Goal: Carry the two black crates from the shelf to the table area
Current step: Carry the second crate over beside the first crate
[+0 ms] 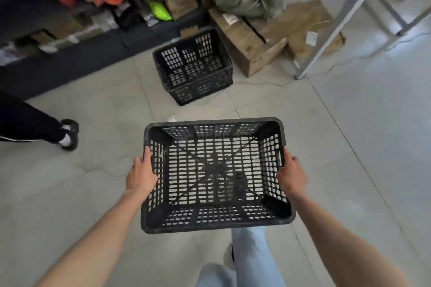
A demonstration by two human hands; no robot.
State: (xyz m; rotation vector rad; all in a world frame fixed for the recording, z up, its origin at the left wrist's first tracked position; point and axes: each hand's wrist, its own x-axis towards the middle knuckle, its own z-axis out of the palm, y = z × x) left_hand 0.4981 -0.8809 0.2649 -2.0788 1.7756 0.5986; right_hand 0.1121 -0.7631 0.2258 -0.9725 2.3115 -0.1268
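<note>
Hands grip one black crate (217, 175) above the tiled floor (349, 147): left hand (141, 176) on its left wall, right hand (292, 176) on its right, fingers curled over the rim. Second black crate (193, 67) sits on the floor beside cardboard boxes (268, 37), near the shelf (70, 25).

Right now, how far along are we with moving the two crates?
About halfway. One black crate already sits on the floor beside the cardboard boxes, near the table leg. The second crate, empty, is held off the floor by the left hand and right hand at its short sides. Left: carry it over and set it down.
</note>
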